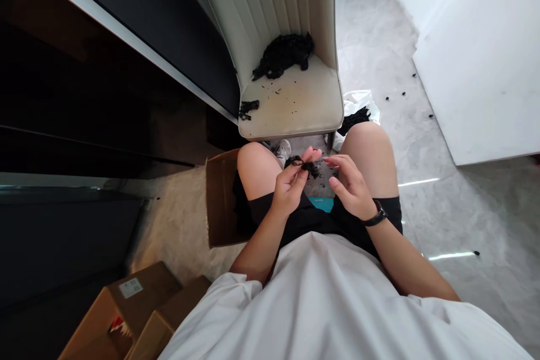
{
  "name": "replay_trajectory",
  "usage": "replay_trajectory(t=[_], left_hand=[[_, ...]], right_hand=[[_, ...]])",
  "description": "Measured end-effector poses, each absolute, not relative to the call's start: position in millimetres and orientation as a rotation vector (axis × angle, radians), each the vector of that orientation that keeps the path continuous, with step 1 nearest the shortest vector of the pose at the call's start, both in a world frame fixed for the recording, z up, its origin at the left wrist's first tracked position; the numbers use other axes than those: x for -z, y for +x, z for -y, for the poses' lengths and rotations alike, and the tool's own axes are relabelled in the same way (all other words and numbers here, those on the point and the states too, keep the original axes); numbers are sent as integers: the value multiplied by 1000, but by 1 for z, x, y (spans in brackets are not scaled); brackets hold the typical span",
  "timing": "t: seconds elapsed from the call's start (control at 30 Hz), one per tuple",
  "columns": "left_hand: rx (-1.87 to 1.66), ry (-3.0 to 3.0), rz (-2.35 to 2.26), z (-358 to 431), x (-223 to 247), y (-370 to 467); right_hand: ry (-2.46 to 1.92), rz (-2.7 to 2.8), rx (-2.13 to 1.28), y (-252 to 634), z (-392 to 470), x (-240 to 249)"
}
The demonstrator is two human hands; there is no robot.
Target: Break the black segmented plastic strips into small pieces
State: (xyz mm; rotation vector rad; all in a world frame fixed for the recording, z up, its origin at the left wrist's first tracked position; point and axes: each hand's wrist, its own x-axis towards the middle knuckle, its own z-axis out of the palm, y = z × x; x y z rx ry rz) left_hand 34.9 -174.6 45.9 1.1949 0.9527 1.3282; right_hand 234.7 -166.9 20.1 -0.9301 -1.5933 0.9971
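Between my knees, my left hand (291, 183) pinches a small tangle of black stringy pieces (311, 169) between thumb and fingers. Just to its right is my right hand (351, 187), thumb and fingers apart, its fingertips close to the tangle; nothing shows in its grasp. On the cream chair (295, 104) in front of me lies a large black clump (284, 56), with a smaller black bunch (248, 108) at the seat's left edge and crumbs scattered across the seat.
A white bag (358, 102) with black pieces stands beyond my right knee. An open cardboard box (220, 202) is beside my left leg, with more boxes (145, 292) at lower left. Black bits dot the floor (371, 56). Dark cabinets line the left; a white panel (489, 67) is at right.
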Motion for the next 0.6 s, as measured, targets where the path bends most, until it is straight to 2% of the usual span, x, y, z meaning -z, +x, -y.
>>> replay_trajectory(t=[0.33,0.6], left_hand=[[-1138,1316,-925,174,-39,35],[-1321,971,-972,178,-35,52]], right_hand=[[-821,1392,-1238,212,160,-18],[-720,1140,-1563,207,159,-29]])
